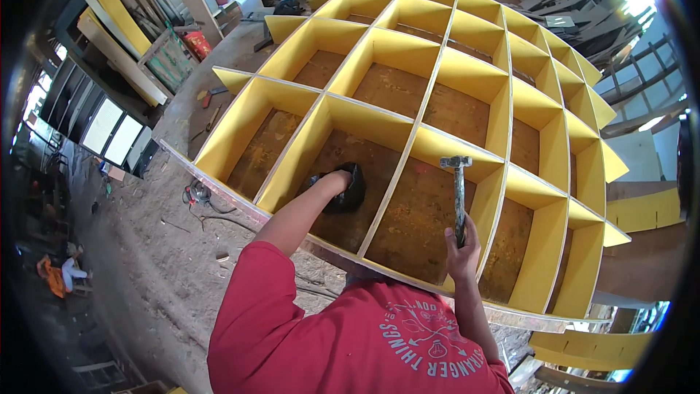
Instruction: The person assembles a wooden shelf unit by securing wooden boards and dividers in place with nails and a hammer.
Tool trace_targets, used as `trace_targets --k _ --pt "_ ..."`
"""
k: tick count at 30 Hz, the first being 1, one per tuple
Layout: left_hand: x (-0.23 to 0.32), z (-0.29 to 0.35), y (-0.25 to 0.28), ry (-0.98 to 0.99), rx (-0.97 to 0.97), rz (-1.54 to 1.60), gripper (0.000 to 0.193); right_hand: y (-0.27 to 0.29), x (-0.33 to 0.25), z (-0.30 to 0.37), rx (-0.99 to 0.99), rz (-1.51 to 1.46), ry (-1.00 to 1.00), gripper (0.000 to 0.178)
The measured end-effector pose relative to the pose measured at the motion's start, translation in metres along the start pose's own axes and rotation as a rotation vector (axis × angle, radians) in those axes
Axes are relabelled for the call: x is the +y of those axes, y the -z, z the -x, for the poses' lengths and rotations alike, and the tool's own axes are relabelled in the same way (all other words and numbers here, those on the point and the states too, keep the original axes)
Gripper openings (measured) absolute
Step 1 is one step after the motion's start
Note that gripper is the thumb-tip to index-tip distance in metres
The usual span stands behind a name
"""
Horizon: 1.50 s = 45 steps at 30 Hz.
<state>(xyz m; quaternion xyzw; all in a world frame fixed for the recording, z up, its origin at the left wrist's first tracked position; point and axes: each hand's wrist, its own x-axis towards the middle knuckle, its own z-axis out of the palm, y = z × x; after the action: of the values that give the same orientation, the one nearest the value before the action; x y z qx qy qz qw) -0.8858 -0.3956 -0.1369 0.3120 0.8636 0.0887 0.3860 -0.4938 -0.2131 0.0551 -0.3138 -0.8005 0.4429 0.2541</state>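
Note:
My left hand [337, 182] reaches into a black plastic bag [353, 194] that sits on the brown board inside one compartment of a yellow lattice [364, 118]. The bag hides its fingers, so their grip cannot be seen. In my right hand [464, 251] is a hammer [459, 193], gripped low on its worn dark handle, with the metal head pointing up. The hammer is over the neighbouring compartment, to the right of the bag. Crossing yellow panels with pale upper edges form the lattice, which stands on a large work table.
Hand tools [208, 97] lie on the table's left part. A power tool with a cord [197, 194] is on the dirt floor at left. Slotted yellow strips [643, 209] are at right. Scrap boards [576, 4] pile up behind. Another person [57, 276] sits far left.

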Motion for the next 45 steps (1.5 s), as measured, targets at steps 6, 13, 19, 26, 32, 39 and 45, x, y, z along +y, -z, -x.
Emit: trace_targets --k 6,13,19,26,32,39,45 --pt "-0.019 0.007 0.002 0.01 0.013 0.005 0.031 -0.003 -0.002 0.002 -0.045 0.035 -0.097 0.057" --pt "0.025 0.042 0.034 0.053 -0.004 -0.42 0.037 -0.003 0.012 0.006 0.045 0.078 0.039 0.058" --pt "0.007 0.062 0.051 -0.005 0.006 -0.351 0.027 -0.003 -0.004 0.012 0.044 0.054 0.01 0.057" --pt "0.018 0.131 0.073 -0.187 0.343 0.107 0.019 0.008 -0.002 0.021 0.119 0.076 0.02 0.065" --pt "-0.009 0.175 0.059 -0.373 0.658 0.965 0.016 0.0 -0.008 0.022 0.195 0.097 0.156 0.056" --pt "0.031 0.289 0.009 -0.574 0.379 1.728 0.02 -0.024 -0.079 0.109 0.156 -0.257 0.188 0.034" --pt "0.01 0.395 -0.081 -0.537 0.113 1.828 0.02 -0.122 -0.138 0.214 -0.171 -0.526 -0.01 0.033"
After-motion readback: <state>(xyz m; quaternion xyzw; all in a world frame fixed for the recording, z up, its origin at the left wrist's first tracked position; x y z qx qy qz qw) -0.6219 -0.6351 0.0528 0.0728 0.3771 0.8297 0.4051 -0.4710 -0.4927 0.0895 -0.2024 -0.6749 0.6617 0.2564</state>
